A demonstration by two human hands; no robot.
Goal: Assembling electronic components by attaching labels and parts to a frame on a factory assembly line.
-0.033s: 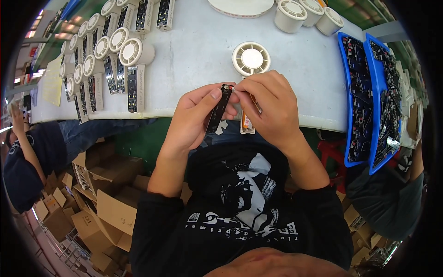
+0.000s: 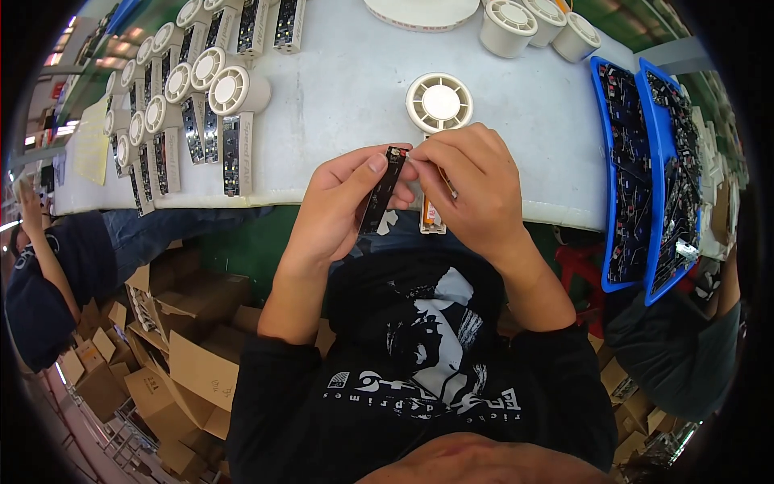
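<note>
My left hand grips a narrow black circuit board, thumb on its face, the board tilted with its upper end toward my other hand. At that upper end, beside a red and white part, my right hand pinches a small white plug, mostly hidden by the fingertips. Just beyond my hands lies a white handheld fan, its round head toward the far side. Its handle is partly behind my right hand; an orange part shows inside the handle's open near end.
Rows of white fans with circuit boards in their handles stand at the left of the white table. White fan heads sit at the far right. Blue trays hold many dark boards. Cardboard boxes and people are at both sides.
</note>
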